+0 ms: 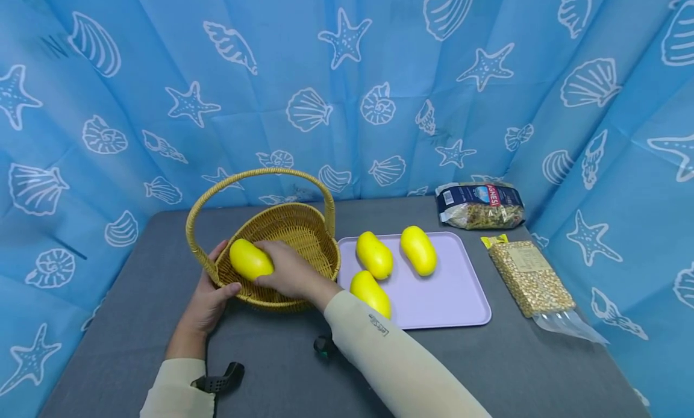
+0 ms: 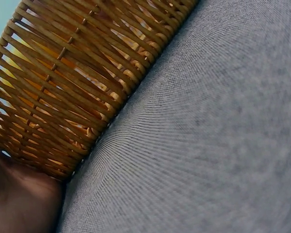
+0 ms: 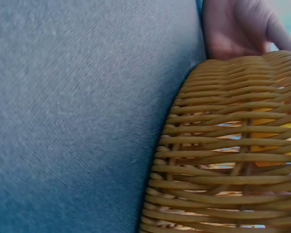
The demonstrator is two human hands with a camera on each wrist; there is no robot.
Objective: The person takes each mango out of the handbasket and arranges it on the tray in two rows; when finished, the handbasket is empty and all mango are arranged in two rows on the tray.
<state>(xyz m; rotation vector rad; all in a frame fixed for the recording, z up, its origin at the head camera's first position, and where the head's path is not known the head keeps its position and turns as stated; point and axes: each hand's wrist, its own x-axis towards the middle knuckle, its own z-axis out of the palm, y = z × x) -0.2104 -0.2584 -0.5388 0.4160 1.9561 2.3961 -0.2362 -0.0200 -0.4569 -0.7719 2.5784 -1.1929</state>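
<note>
A wicker basket (image 1: 317,243) with a tall arched handle stands at the left of the table. My left hand (image 1: 208,303) grips its left end, thumb at the rim and the fingers partly hidden behind the side. In the left wrist view the palm lies against the woven wall (image 2: 63,82). With my right hand (image 1: 290,268) I hold a yellow mango (image 1: 250,259) inside the basket's left part, the thumb and fingers at its right end. Through the weave, yellow shows in the right wrist view, where my left hand (image 3: 237,29) appears behind the basket (image 3: 223,145).
Right of the basket lies a lilac tray (image 1: 444,300) with three yellow mangoes, one (image 1: 371,291) partly behind my right sleeve. Farther right are a pasta bag (image 1: 479,206) and a vacuum pack of grains (image 1: 531,276). A blue curtain (image 1: 347,105) surrounds the table.
</note>
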